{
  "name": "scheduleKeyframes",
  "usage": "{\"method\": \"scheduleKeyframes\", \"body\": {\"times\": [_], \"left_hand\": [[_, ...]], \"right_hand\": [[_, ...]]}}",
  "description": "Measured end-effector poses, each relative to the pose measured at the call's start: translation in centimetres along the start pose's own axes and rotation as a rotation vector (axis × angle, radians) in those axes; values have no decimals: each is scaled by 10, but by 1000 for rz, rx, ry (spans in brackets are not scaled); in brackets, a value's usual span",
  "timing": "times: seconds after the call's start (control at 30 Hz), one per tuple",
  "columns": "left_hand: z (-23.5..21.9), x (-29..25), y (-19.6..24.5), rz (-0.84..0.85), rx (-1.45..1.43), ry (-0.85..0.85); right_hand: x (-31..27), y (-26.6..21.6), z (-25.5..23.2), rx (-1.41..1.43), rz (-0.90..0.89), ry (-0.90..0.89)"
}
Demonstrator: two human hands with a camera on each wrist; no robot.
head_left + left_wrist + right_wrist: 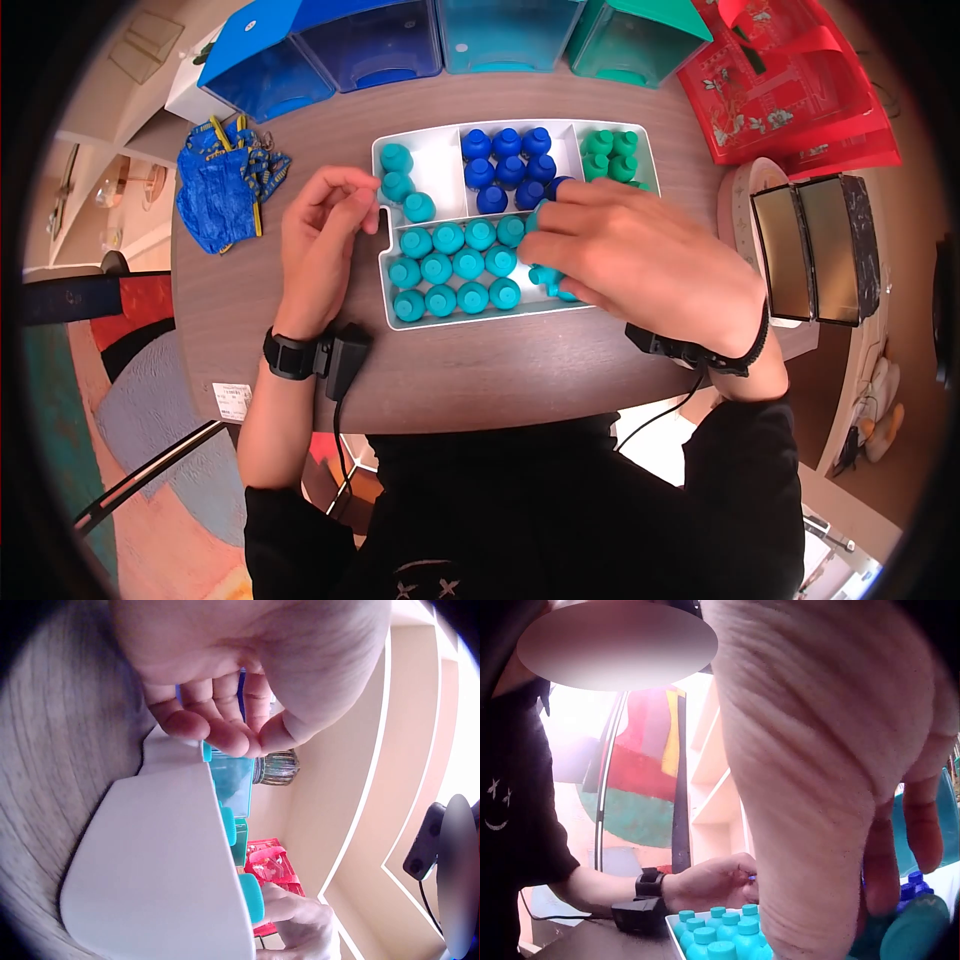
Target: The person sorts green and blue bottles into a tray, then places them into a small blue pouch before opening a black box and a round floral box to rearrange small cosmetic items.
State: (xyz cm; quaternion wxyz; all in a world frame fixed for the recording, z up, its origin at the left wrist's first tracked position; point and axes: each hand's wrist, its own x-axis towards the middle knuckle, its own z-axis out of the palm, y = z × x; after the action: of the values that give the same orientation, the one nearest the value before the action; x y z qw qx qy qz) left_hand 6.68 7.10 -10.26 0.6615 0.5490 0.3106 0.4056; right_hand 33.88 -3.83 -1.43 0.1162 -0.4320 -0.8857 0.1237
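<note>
A white divided tray [435,152] holds small round-shouldered bottles. Teal bottles [468,264] stand in rows in the wide near compartment, with three more teal bottles [397,186] at the far left. My right hand [640,255] reaches over the near compartment's right part, thumb and fingers bent around a teal bottle [543,275] that lies tilted and partly hidden. In the right wrist view a blurred teal bottle [915,930] shows below the fingers. My left hand [325,245] hovers at the tray's left edge, fingers loosely curled, nothing visible between them.
Dark blue bottles [508,170] and green bottles [612,150] fill the far middle and right compartments. Blue, teal and green bins [510,38] line the back. A blue bag [218,190] lies left; red gift bags [785,90] and a dark two-panel stand [815,250] are at right.
</note>
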Motion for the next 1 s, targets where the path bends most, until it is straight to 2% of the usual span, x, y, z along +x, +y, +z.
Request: {"method": "scheduleKeyframes", "body": {"times": [0.33,0.5,0.83,0.9,1.0], "left_hand": [[-1,-1,-2,-7,-10,-1],[-1,-1,-2,-1,-21,8],[-2,-1,-2,5,21,7],[-1,-1,-2,2,-6,9],[-2,-2,-2,9,23,4]], "right_hand": [[1,-6,1,-102,33,-50],[1,-6,-7,82,3,-74],[3,-5,5,119,-49,-23],[3,-6,5,62,-14,-81],[-1,-3,-3,0,65,-63]]}}
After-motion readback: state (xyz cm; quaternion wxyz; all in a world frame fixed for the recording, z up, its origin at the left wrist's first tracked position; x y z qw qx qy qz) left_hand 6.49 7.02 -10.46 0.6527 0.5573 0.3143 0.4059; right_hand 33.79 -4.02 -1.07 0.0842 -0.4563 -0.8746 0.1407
